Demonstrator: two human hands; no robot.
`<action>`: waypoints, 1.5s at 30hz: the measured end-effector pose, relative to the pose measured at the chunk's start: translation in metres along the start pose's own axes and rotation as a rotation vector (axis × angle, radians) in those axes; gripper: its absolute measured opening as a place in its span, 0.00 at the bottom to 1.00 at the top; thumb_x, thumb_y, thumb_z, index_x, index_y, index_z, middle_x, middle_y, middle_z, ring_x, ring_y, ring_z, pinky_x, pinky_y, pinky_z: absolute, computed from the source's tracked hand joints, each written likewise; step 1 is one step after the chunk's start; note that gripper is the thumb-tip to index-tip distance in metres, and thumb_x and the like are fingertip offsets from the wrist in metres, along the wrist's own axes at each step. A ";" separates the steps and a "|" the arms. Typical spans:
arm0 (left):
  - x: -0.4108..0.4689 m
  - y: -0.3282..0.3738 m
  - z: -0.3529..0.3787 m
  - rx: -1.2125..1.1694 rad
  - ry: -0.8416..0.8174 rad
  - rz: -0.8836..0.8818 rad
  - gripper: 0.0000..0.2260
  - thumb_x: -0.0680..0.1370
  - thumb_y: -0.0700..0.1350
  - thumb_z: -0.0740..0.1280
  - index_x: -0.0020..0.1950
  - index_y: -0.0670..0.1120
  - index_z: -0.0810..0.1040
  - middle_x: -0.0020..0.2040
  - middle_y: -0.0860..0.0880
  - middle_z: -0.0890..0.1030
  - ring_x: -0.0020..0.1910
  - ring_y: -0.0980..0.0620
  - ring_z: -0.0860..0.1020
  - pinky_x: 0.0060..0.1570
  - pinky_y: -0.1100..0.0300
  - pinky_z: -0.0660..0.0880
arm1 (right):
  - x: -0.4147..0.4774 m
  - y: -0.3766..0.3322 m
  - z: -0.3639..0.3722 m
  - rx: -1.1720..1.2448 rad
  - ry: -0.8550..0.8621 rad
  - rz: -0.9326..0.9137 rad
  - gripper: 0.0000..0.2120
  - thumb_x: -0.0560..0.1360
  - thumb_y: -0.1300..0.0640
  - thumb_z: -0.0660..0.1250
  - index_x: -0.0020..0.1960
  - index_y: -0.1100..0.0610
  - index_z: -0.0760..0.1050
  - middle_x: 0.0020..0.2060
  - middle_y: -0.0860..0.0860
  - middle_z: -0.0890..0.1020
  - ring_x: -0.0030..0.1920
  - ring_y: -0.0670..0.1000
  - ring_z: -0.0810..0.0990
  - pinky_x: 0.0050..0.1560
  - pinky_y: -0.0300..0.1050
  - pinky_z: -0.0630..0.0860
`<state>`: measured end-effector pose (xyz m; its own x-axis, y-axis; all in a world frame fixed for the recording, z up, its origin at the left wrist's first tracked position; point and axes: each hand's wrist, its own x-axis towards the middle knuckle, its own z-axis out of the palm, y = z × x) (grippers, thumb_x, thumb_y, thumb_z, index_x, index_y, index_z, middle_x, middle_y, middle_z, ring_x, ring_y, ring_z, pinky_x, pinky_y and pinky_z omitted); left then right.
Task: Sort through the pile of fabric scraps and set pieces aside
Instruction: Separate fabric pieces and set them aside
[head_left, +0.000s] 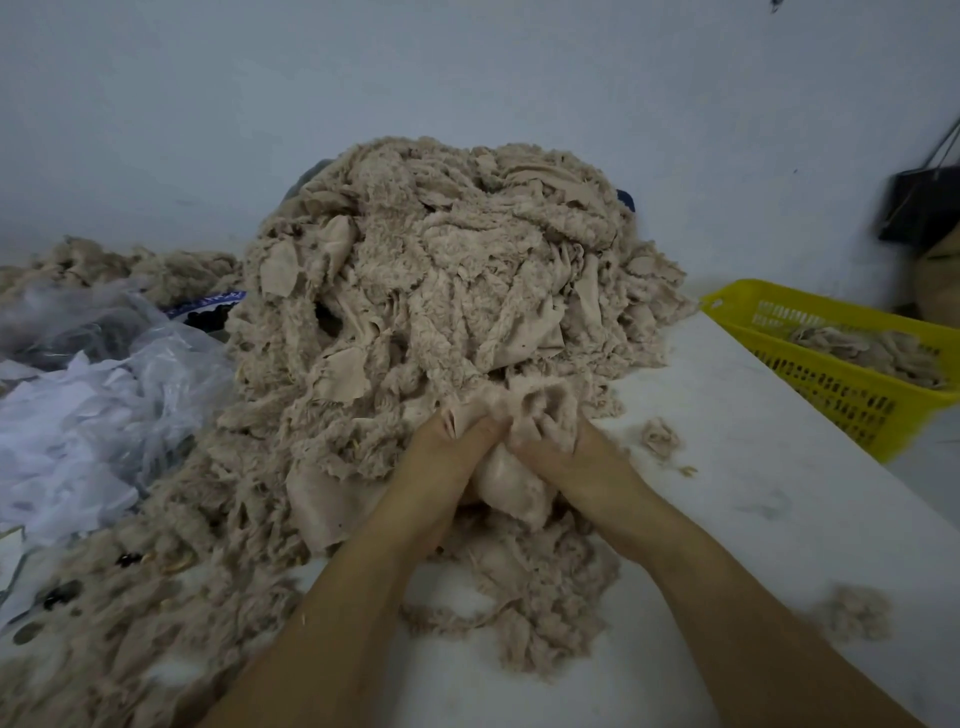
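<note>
A tall pile of beige fleece fabric scraps (441, 270) rises on the white table (779, 493) against the wall. At its near foot both my hands hold one beige piece (511, 483) between them. My left hand (441, 457) grips its left side, thumb lying along the top. My right hand (571, 457) grips its right side, fingers curled into the fleece above. Lower scraps (530, 597) lie spread between my forearms, and more beige scraps (130, 597) spill to the near left.
A yellow plastic basket (841, 395) holding a few beige scraps stands at the right. Clear plastic bags and white cloth (88, 405) lie at the left. Small loose tufts (660, 436) sit on the table. A dark bag (919, 208) hangs at the far right.
</note>
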<state>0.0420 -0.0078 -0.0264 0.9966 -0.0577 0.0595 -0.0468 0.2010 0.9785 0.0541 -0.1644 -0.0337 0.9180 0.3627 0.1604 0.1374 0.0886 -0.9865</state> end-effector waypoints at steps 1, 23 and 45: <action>-0.001 0.001 0.000 -0.017 -0.009 0.004 0.07 0.79 0.51 0.69 0.52 0.51 0.86 0.52 0.45 0.86 0.52 0.46 0.85 0.45 0.57 0.82 | 0.000 0.000 0.001 -0.110 -0.004 -0.007 0.10 0.80 0.55 0.67 0.61 0.46 0.77 0.54 0.43 0.85 0.57 0.46 0.83 0.57 0.42 0.80; 0.006 -0.007 -0.016 0.869 -0.045 0.125 0.09 0.77 0.61 0.68 0.47 0.57 0.79 0.46 0.56 0.77 0.40 0.62 0.77 0.37 0.69 0.70 | 0.016 0.014 -0.013 -0.536 0.337 0.032 0.12 0.80 0.50 0.65 0.39 0.50 0.67 0.30 0.42 0.73 0.30 0.40 0.71 0.29 0.31 0.66; -0.007 0.008 -0.010 0.149 -0.097 -0.144 0.24 0.67 0.66 0.73 0.55 0.52 0.83 0.50 0.51 0.87 0.48 0.53 0.85 0.46 0.57 0.82 | 0.009 -0.001 -0.013 0.067 0.377 -0.010 0.14 0.80 0.47 0.64 0.36 0.47 0.73 0.38 0.54 0.72 0.42 0.55 0.71 0.47 0.55 0.68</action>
<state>0.0357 0.0038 -0.0207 0.9827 -0.1710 -0.0707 0.0783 0.0382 0.9962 0.0670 -0.1728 -0.0314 0.9909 -0.0042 0.1348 0.1338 0.1549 -0.9788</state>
